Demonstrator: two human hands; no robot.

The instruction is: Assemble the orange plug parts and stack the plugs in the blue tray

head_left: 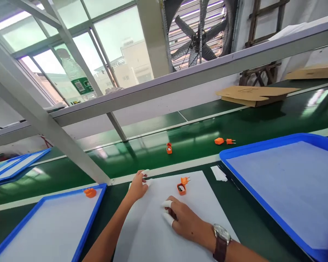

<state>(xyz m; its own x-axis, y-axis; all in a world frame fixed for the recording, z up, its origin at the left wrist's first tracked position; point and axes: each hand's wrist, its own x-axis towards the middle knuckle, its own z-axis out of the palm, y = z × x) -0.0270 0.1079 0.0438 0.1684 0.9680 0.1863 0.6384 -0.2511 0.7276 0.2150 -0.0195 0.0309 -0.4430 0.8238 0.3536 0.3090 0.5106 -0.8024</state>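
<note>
A white paper sheet (192,209) lies on the dark green bench in front of me. My left hand (137,186) rests at its far left corner, fingers bent and slightly apart, with nothing seen in them. Over the middle of the sheet, my right hand (183,221) has its thumb and forefinger apart with a gap between them. White finger cots cover fingertips on both hands, and a watch (221,236) is on my right wrist. Just beyond the right hand sit an open orange plug housing (181,189) and an orange piece with two metal pins (184,180).
Blue-rimmed trays stand left (45,199) and right (226,162); the left one holds an orange part (90,193). More orange plug parts (168,148) lie on the green belt (142,151). A slanting metal post (71,147) rises at left; a cardboard box (255,95) lies behind.
</note>
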